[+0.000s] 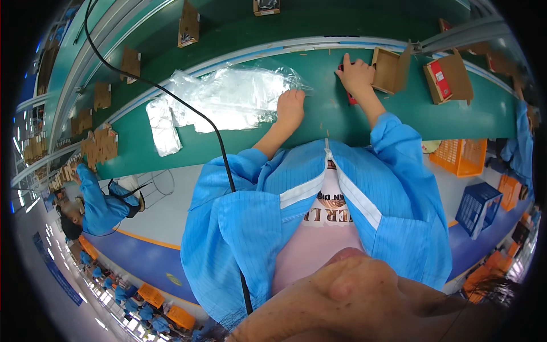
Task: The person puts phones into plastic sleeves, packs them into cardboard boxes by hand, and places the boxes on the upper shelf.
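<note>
My left hand is closed at the right end of a pile of clear plastic bags, its curled fingers pinching the edge of a bag. The pile lies spread over the green bench. To the right, my right hand covers a small red box lying on the bench, with thumb and fingers around it. Most of that box is hidden under the palm. Just beside my right hand stands an open brown cardboard box, its flap raised.
Another open carton with a red box inside stands farther right. A folded stack of clear bags lies at the left. A black cable hangs across the view. Orange crate and blue crate stand right. A co-worker works at left.
</note>
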Demonstrator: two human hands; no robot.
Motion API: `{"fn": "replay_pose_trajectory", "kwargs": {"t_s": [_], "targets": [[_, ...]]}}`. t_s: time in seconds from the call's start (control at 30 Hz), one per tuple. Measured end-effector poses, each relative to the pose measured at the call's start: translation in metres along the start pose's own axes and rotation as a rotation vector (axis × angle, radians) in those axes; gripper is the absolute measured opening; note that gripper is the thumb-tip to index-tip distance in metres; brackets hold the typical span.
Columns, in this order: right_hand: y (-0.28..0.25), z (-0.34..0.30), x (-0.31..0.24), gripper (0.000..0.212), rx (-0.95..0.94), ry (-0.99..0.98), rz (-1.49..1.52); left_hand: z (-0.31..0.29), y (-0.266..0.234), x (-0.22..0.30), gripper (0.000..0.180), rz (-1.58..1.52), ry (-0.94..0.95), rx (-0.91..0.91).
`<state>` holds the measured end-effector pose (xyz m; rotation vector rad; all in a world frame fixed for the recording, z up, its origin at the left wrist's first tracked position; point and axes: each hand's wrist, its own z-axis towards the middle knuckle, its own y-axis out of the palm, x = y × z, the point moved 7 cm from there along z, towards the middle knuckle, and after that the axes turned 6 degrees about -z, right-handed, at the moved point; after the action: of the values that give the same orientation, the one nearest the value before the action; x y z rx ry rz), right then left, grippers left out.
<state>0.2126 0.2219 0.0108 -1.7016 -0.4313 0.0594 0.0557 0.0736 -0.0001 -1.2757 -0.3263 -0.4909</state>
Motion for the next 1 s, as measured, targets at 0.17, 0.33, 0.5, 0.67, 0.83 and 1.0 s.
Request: {"fn": "replay_pose_trajectory", "kwargs": {"t_s": [0.17,0.33,0.5,0.67,0.83,1.0], "targets": [[-0.007,0.002,0.024,0.057,-0.115,-0.001,0.338,0.005,-0.012,0.0,0.002,-0.1,-0.125,0.027],[-0.026,-0.044,0.044,0.041,-0.18,0.075,1.43,0.0,-0.011,-0.017,0.006,-0.292,-0.268,0.059],[0.008,-0.095,0.002,0.031,-0.123,0.184,2.091,0.005,-0.008,-0.031,0.011,-0.35,-0.344,0.035],[0.013,-0.111,-0.013,0.022,0.126,0.053,1.32,0.007,-0.009,-0.04,0.012,-0.369,-0.517,-0.014],[-0.028,-0.133,-0.028,0.033,0.449,-0.329,0.585,0.01,-0.03,-0.03,0.01,-0.388,-0.503,0.236],[-0.039,-0.116,-0.024,0.035,0.21,-0.087,0.965,0.012,-0.051,0.008,0.013,-0.15,-0.064,0.237]]}}
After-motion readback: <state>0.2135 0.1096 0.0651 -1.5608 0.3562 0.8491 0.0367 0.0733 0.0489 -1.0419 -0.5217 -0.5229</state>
